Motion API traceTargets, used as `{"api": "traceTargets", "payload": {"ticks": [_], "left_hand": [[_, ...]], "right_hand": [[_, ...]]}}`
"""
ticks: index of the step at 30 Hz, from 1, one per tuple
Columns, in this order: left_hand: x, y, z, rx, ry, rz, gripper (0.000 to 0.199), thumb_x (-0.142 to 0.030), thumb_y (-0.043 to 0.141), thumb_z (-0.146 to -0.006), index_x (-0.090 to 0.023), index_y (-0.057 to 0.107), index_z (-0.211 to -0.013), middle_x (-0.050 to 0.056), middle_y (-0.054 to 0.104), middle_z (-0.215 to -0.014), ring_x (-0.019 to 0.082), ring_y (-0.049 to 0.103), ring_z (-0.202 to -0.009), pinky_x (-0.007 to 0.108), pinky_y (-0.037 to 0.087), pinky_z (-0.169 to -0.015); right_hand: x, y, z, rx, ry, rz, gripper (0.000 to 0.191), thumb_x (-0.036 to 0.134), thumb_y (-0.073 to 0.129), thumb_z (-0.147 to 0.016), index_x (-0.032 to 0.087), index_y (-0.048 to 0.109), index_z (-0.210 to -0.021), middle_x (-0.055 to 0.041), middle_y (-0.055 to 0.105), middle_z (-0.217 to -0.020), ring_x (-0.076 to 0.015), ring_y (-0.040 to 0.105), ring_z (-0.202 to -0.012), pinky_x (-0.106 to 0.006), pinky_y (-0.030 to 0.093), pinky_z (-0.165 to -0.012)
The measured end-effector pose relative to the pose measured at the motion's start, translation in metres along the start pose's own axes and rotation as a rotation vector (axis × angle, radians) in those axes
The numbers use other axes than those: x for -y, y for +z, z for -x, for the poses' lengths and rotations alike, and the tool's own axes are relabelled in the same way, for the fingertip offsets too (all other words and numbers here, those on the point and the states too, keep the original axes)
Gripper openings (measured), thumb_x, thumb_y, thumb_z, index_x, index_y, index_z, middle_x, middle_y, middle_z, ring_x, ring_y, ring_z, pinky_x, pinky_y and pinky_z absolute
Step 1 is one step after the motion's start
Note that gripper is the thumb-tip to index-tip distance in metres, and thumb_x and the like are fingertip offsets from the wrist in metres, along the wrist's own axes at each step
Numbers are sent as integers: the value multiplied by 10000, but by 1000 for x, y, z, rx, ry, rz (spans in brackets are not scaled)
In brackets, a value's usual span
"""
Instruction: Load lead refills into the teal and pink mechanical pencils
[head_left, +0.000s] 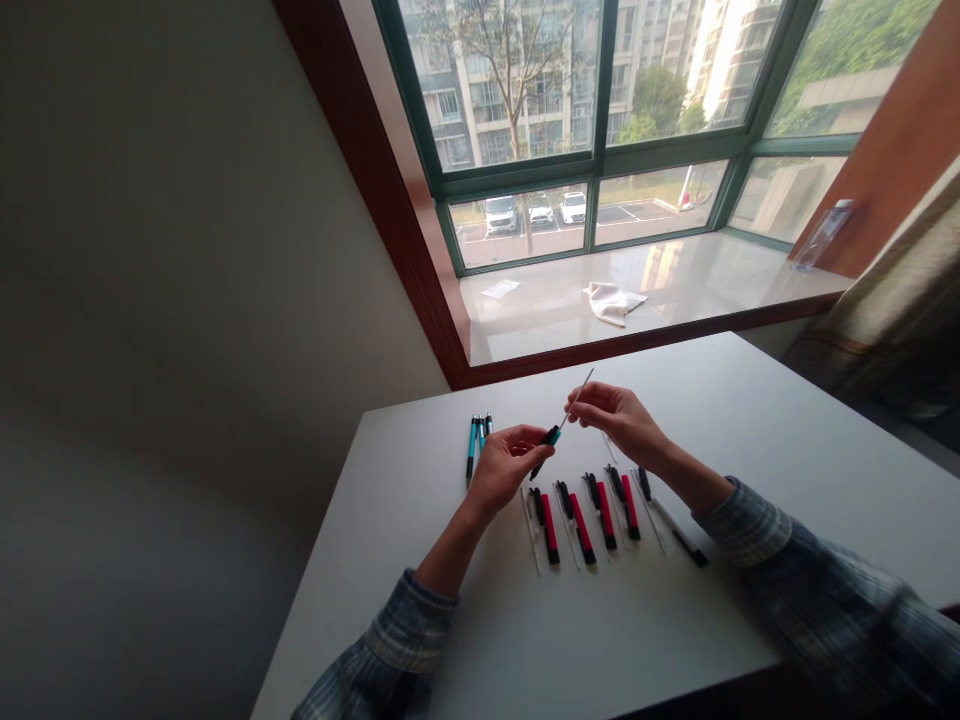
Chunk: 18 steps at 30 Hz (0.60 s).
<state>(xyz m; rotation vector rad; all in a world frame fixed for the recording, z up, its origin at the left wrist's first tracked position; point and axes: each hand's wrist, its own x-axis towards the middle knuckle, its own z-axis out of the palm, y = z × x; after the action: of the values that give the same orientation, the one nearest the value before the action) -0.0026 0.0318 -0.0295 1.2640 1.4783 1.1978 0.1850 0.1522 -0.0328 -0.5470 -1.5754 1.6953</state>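
Thin rod [587,381] lined up with a pen piece [553,436] above the white table [420,560]

The left hand [514,462] pinches the teal-and-black pen piece between thumb and fingers, tilted so that its upper end leans toward the other hand, presumably to present that end to the rod. The right hand [616,412] grips the rod in its fingertips, partway along, which seems to suit fine steering. The rod slants down to the piece's upper end; whether its tip is inside or only beside it, I cannot tell.

Both are held in the air over the table, just beyond a row of pen parts. There, white rods [532,540], black parts [538,507] and red barrels [551,530] lie in repeated sets, probably so that each pen's pieces stay together. At the row's right end, a pale barrel [679,530] with a black tip lies beside similar parts. Another thin rod [610,447] shows just under the right hand. Teal pens [472,445] lie side by side beyond the left hand, apart from the row, perhaps to keep whole pens separate from loose parts
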Motion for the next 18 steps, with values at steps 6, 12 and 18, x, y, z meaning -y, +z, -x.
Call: {"api": "traceTargets", "payload": {"ticks": [6, 12, 18], "left_hand": [[-5, 0, -1, 10, 13, 98, 319, -405, 835, -787, -172, 781, -998, 96, 766, -1012, 233, 690, -904, 393, 561, -835], [-8, 1, -2, -111, 45, 432, 313, -381, 901, -716, -186, 766, -920, 67, 749, -983, 209, 657, -945, 357, 509, -881], [-13, 7, 0, -139, 66, 505, 300, -367, 919, -693, -196, 767, -886, 58, 744, -973, 190, 647, -920, 332, 490, -858]], "right_hand": [[0, -1, -1, 190, -35, 197, 359, 475, 772, -853, 228, 764, -1112, -88, 755, -1156, -263, 698, -1052, -411, 558, -878], [-14, -23, -7, -39, -233, 855, 218, 341, 633, -979, 270, 781, -1122, -75, 776, -1041, -278, 672, -951, -457, 534, -835], [-30, -30, -18, -8, -268, 1167, 183, 252, 627, -984, 221, 791, -1058, -98, 776, -1000, -296, 640, -936, -439, 534, -790]]}}
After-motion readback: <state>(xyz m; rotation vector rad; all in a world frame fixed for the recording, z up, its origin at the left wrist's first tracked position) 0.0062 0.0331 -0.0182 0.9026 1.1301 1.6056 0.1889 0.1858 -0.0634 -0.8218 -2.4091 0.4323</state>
